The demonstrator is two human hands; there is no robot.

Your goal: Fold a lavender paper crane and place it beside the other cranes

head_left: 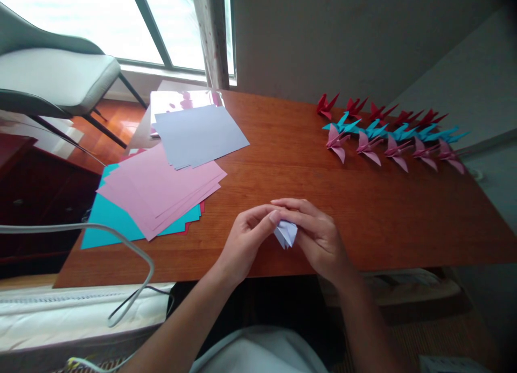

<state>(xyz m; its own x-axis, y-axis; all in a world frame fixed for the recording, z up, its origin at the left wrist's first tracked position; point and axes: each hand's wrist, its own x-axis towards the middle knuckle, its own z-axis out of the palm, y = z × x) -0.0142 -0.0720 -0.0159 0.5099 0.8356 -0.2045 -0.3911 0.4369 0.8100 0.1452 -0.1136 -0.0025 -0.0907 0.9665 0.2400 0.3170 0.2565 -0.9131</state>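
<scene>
Folded paper [286, 236], pale, small, pointed: lower centre of frame, near the table's [283, 174] front edge. Left hand [248, 233] and right hand [321, 236]: together, fingers meeting, both pinched on the paper; its far part hidden beneath them. Risk, as judged: a skewed crease or torn point, should the fingers press unevenly or pull. Pale sheets [202, 133], upper left of centre; pink sheets [161, 182] below, overlapping turquoise sheets [107, 222]. White cable [137, 247], lower left, looped before the table corner; possible snag for the left forearm. Cranes, upper right, three rows: red [379, 112], turquoise [375, 129], pink [398, 151].
</scene>
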